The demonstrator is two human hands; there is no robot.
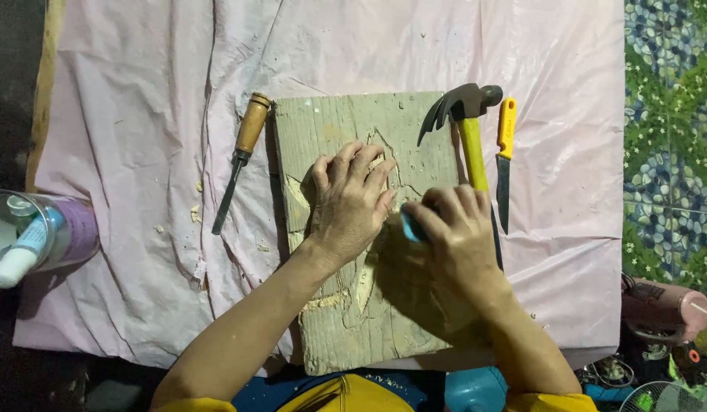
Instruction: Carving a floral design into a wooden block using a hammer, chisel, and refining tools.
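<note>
**Two hands on a carved wooden board**

The left hand (350,200) lies flat, fingers spread, on the board (353,305) at the table's (124,137) middle. The right hand (456,229) grips a small blue tool (409,227), possibly a handle. A clear jar (44,233) lies at the left edge.

Board (353,305) lies mid-worktop (140,114); chisel (241,156) at its 9 o'clock, hammer (466,130) and knife (505,160) at 3, both hands on it

Head camera looks straight down, close above the wooden board (361,229).
</note>
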